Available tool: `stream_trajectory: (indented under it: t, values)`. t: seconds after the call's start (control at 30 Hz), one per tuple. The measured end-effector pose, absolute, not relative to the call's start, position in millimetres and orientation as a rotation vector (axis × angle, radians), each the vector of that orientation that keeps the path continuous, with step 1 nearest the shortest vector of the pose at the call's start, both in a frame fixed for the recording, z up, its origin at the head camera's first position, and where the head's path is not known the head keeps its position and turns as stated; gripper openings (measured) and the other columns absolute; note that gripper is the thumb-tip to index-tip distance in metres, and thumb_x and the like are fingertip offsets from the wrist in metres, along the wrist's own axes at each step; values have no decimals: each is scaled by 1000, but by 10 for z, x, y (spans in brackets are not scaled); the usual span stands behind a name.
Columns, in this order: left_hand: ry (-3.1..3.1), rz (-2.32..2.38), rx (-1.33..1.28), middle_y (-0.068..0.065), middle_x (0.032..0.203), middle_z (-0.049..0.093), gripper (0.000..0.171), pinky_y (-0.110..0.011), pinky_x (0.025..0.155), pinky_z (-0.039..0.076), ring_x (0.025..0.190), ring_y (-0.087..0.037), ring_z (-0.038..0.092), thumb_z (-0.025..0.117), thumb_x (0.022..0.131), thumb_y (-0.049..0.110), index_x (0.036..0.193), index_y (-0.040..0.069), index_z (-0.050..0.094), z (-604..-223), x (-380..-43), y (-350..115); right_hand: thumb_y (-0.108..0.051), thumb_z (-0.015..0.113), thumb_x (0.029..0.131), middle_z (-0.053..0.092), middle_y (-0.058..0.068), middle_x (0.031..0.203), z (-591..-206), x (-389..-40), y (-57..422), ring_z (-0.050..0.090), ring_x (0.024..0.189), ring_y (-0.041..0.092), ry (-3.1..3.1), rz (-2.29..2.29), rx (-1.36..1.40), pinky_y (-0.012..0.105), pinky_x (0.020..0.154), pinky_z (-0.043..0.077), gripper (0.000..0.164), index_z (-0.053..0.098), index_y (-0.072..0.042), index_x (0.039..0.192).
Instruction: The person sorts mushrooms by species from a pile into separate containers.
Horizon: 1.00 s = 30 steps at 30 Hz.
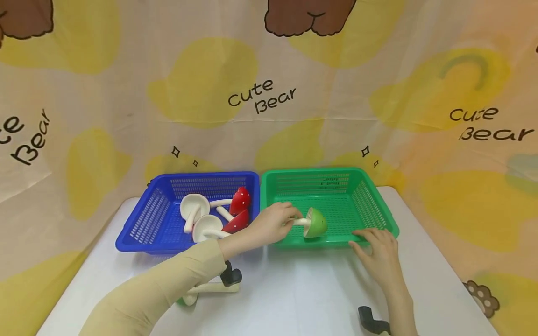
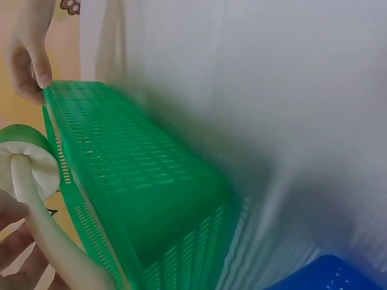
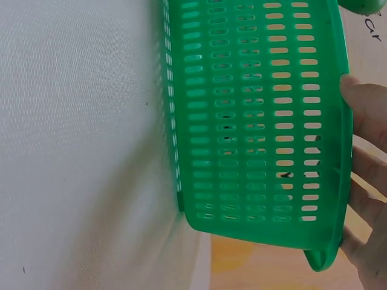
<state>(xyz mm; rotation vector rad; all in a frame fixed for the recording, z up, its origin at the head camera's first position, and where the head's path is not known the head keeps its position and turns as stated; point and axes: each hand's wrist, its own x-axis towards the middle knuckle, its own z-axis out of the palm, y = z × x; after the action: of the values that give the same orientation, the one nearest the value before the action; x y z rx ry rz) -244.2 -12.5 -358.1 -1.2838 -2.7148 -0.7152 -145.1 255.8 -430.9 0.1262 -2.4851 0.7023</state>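
Observation:
My left hand [image 1: 273,224] holds a toy mushroom with a green cap [image 1: 317,223] by its pale stem, over the front left of the green basket [image 1: 308,241]. In the left wrist view, the mushroom's curved stem [image 2: 45,232] lies against the fingers, cap pointing away from the hand. My right hand [image 1: 380,252] grips the basket's front rim near the right corner. The right wrist view shows the thumb [image 3: 363,99] at the rim and the other fingers reaching behind the slotted wall.
A blue basket [image 1: 153,249] stands directly left of the green one, with several red-capped toy mushrooms [image 1: 240,200] inside. On the white table [image 1: 302,294], partly hidden under the left forearm, lie pale stems [image 1: 216,288] and a bit of green cap. A printed cloth [image 1: 336,107] hangs behind.

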Motion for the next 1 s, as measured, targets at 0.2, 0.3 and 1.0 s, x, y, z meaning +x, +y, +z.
stream_trajectory:
  t: [0.2, 0.3, 1.0]
  values:
    - [-2822, -749, -1301, -3, 87, 65, 20, -18, 59, 44, 70, -10, 54, 58, 90, 3, 102, 10, 72, -3600, -2590, 15, -12, 78, 77, 67, 13, 100, -4312, -1466, 2555, 54, 105, 37, -2479, 686, 131, 64, 104, 26, 26, 69, -7, 100]
    - [-2883, -709, -1319, -4, 87, 65, 19, -20, 59, 43, 69, -11, 52, 59, 89, 3, 102, 10, 72, -3593, -2665, 72, -12, 78, 77, 67, 13, 100, -4312, -1470, 2554, 54, 105, 37, -2478, 687, 133, 64, 104, 26, 26, 69, -6, 100]
    - [-3321, -847, -1070, -11, 103, 68, 24, -26, 68, 50, 85, -19, 59, 59, 85, -3, 103, 8, 71, -3866, -2942, 323, -12, 78, 77, 67, 12, 99, -4329, -1465, 2556, 54, 104, 35, -2462, 690, 141, 64, 105, 26, 25, 69, -6, 100]
